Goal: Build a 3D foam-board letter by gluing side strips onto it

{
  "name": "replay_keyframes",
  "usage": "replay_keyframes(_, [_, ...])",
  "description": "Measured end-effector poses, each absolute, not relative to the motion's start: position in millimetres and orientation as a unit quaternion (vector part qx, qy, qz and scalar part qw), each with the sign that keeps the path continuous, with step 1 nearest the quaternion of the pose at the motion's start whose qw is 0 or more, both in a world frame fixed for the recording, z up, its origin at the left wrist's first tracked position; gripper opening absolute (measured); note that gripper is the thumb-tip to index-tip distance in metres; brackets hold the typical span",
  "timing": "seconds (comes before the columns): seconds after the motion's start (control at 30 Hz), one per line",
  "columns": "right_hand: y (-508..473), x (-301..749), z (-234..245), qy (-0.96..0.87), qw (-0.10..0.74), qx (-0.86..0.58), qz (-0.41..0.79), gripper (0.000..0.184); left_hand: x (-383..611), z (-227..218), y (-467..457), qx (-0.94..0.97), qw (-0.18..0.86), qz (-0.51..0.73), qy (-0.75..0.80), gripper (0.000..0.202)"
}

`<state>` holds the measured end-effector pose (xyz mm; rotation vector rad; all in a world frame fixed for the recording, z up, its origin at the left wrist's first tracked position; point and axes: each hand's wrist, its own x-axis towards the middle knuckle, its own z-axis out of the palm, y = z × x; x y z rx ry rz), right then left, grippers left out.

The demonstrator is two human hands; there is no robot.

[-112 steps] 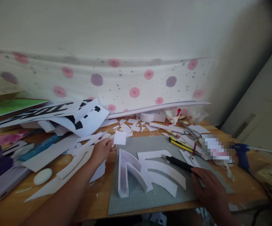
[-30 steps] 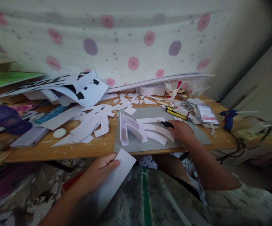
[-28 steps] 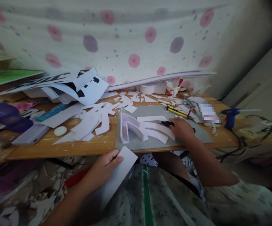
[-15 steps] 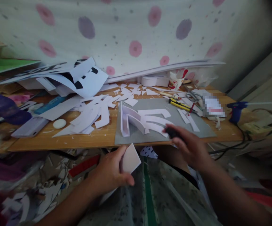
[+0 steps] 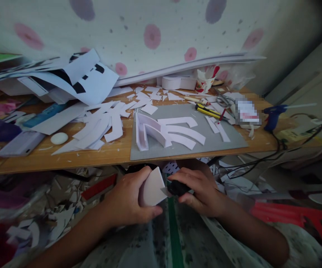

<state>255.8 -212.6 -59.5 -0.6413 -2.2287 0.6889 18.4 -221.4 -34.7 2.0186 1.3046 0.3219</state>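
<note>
My left hand (image 5: 133,197) is closed round a white foam board piece (image 5: 153,188), held above my lap in front of the table edge. In my right hand (image 5: 201,191) is a black-handled craft knife (image 5: 178,188), gripped between thumb and fingers. Its short blade points left and meets the lower right edge of the piece, as far as I can see. On the grey cutting mat (image 5: 177,150) stands a curved white foam board part (image 5: 152,130), with flat curved strips (image 5: 185,134) lying beside it.
White offcuts (image 5: 102,123) cover the table's left and middle. A yellow cutter (image 5: 208,110), scissors (image 5: 225,99) and a paper cup (image 5: 204,82) lie behind the mat. At the right stands a blue glue gun (image 5: 272,117) with trailing cables. Scraps litter the floor.
My right hand has come left and down from over the mat, bringing the craft knife to the foam board piece. My left hand still holds the piece. The view has tilted down.
</note>
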Motion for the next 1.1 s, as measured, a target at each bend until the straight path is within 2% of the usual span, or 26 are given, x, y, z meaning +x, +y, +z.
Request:
replay_keyframes(0.2, [-210.5, 255.5, -66.4, -0.854, 0.36, -0.269, 0.262, 0.04, 22.0, -32.2, -223.7, 0.774, 0.371, 0.105, 0.502, 0.044])
replay_keyframes(0.47, [-213.7, 255.6, -61.8, -0.857, 0.352, -0.254, 0.276, 0.045, 23.2, -30.6, -223.0, 0.782, 0.366, 0.107, 0.492, 0.043])
replay_keyframes(0.9, [-208.8, 253.1, -70.2, -0.843, 0.367, -0.276, 0.279, 0.04, 23.6, -33.6, -223.8, 0.803, 0.343, 0.103, 0.477, 0.044])
replay_keyframes(1.1, [-209.0, 252.0, -71.3, -0.84, 0.365, -0.276, 0.291, 0.039, 22.8, -33.9, -223.0, 0.799, 0.368, 0.101, 0.465, 0.045])
